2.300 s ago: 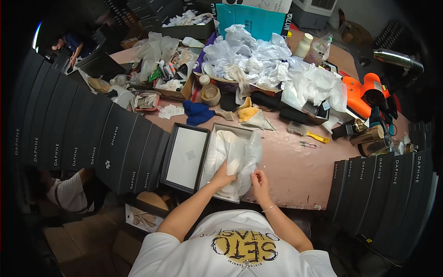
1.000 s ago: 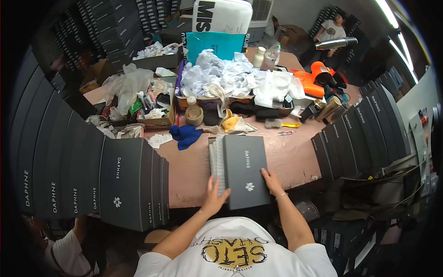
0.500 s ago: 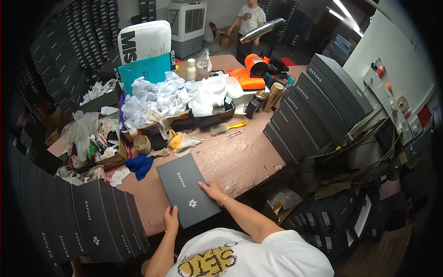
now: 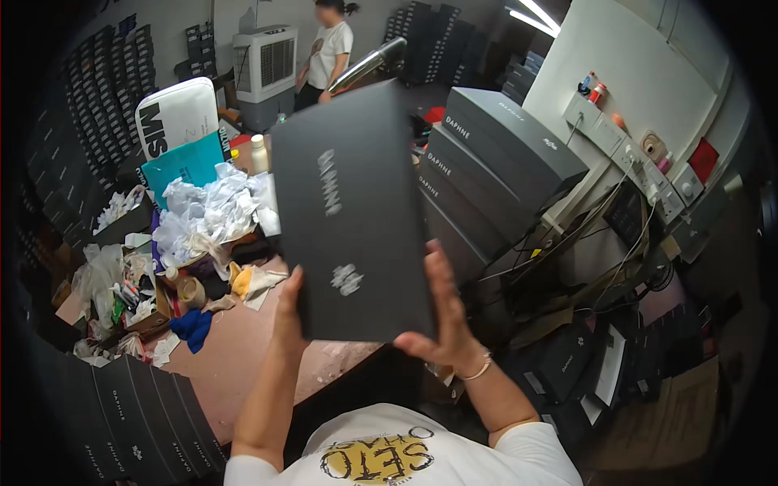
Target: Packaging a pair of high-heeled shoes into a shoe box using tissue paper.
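Note:
A dark grey shoebox with pale lettering and a small flower emblem on its lid is raised in front of me, above the worktable. My left hand presses against its left side near the lower corner. Against the right side is my right hand, its thumb at the bottom edge and its fingers up the side. Just beyond the box, to the right, rises a stack of similar shoeboxes. Another stack of shoeboxes stands at the lower left.
Crumpled white paper, a blue cloth and a yellow-and-white cloth lie on the table's left side. Power cables hang at the right. Behind the table are a person and an air cooler.
The shoebox has been lifted off the table toward the upper right, held in both hands. My view has swung right. The person in the back has turned and shifted.

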Demonstrator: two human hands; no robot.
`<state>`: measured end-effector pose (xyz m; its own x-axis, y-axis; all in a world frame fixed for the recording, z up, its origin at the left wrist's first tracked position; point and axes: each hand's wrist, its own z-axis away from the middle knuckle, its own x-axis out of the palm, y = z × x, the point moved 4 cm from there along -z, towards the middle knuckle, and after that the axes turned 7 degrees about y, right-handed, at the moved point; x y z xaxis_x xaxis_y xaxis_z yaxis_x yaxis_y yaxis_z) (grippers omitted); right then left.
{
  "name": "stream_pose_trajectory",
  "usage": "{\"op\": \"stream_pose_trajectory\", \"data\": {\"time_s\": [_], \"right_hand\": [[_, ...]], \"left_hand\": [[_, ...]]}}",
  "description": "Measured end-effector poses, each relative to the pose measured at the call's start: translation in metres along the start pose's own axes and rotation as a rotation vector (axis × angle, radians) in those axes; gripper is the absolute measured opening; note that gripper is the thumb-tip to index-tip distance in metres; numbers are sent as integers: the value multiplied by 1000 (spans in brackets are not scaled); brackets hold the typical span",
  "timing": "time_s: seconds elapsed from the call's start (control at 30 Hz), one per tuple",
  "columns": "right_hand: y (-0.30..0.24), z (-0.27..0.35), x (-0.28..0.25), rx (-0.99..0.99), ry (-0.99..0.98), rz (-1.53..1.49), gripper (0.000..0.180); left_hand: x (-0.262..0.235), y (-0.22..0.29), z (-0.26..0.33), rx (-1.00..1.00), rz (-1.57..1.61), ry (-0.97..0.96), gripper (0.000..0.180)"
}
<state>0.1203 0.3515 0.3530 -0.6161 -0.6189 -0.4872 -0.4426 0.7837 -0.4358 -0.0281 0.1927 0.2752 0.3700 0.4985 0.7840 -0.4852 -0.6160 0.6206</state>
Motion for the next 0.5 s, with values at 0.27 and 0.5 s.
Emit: {"op": "stream_pose_trajectory", "data": {"time_s": [0.27,0.5], "right_hand": [[108,-134,-278,506,610,-531,52],[292,-140,-385,713,426,-138,43]], "left_hand": [[230,-12,-59,189,-600,-661,71],[55,-66,-20,41,-1131,-485,58]]}}
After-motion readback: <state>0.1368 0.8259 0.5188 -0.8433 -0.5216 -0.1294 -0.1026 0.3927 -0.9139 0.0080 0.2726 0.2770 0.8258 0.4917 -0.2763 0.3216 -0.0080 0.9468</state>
